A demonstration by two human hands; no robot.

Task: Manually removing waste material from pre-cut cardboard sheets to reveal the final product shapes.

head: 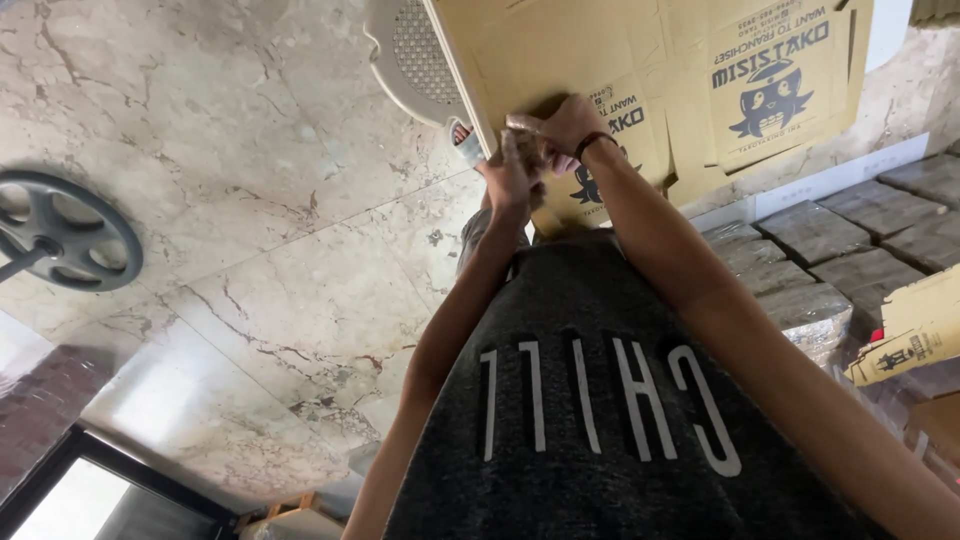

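Two bare hands meet at the lower edge of a flattened corrugated cardboard box [560,60], which stands propped ahead of the person over a marble-patterned tile floor [250,230]. The left hand [510,175] is closed around the board's edge, fingers curled; the right hand [565,128], with a dark band at the wrist, presses on the same spot from the other side, fingers bent over a flap — both appear clamped on the cardboard, though how much board lies inside each grip is hidden by the knuckles. Judged from its look, the sheet should be light and fairly stiff across the flutes, ready to fold along its scored creases, with a dry, matt surface that is unlikely to slip; edges and corners would crush or tear under a hard pinch. The sounder hold would be along a folded edge or near a crease, not mid-panel. Appearance: plain brown kraft, several panels and flaps visible, dark-blue printed cartoon emblems and lettering on at least two panels. Behind the board sits a pale perforated plastic item [410,55]; to the right lie wrapped grey bundles [820,235] — further printed cardboard [915,330] beside them.
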